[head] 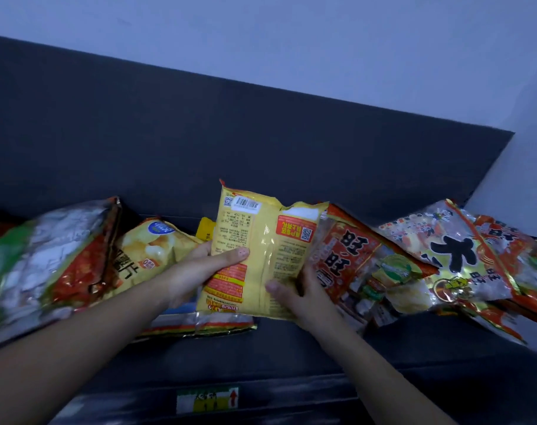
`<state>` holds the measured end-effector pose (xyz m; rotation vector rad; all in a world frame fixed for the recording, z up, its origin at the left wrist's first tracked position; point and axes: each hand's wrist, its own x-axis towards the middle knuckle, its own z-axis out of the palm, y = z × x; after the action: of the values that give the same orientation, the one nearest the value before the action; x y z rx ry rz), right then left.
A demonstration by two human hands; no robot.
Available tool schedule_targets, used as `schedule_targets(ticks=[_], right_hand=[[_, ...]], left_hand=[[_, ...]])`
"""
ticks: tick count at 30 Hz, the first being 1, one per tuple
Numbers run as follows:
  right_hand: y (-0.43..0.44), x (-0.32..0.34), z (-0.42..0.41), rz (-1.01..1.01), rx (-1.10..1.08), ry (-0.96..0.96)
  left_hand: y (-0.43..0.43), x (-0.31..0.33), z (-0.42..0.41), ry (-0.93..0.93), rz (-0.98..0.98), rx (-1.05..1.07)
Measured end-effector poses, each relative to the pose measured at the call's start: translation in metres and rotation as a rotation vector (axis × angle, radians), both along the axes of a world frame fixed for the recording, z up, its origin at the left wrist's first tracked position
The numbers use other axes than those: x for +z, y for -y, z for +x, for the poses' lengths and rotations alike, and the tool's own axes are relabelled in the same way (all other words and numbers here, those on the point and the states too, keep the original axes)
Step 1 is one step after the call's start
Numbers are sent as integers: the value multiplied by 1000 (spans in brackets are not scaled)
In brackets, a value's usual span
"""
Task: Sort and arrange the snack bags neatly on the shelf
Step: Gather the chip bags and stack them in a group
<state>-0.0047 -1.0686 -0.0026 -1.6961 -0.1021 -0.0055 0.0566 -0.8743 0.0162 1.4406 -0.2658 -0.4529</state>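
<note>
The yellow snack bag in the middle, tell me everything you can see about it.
The yellow snack bag is glossy, puffy plastic, shown back side out: a centre seam, a barcode label at the top, a nutrition table, fine print and a red panel with a QR code. It stands nearly upright above the dark shelf, gripped by both hands: left hand on its left edge, right hand at its lower right, thumbs on the face.

I face a pale bluish wall (291,41) across the top of the frame. Below it the dark shelf (291,348) and its back panel (199,142) slant down rightward. The light is dim.
</note>
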Motion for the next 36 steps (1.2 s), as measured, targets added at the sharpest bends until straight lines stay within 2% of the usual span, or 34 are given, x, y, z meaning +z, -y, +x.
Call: schedule_targets(ticks=[7, 11, 17, 23, 28, 36], right_hand=[[-96, 9, 31, 63, 99, -2], [-176, 19, 40, 124, 181, -40], [-314, 39, 37, 191, 354, 5], [-445, 32, 28, 142, 458, 20], [-523, 29, 26, 79, 571, -3], [-615, 44, 71, 44, 655, -49]], left_hand=[[-101, 7, -16, 12, -1, 237], [-181, 15, -34, 42, 1, 379], [-317, 28, -75, 140, 10, 575], [-436, 23, -127, 156, 157, 659], [-503, 12, -147, 137, 122, 772], [-575, 12, -106, 225, 106, 890]])
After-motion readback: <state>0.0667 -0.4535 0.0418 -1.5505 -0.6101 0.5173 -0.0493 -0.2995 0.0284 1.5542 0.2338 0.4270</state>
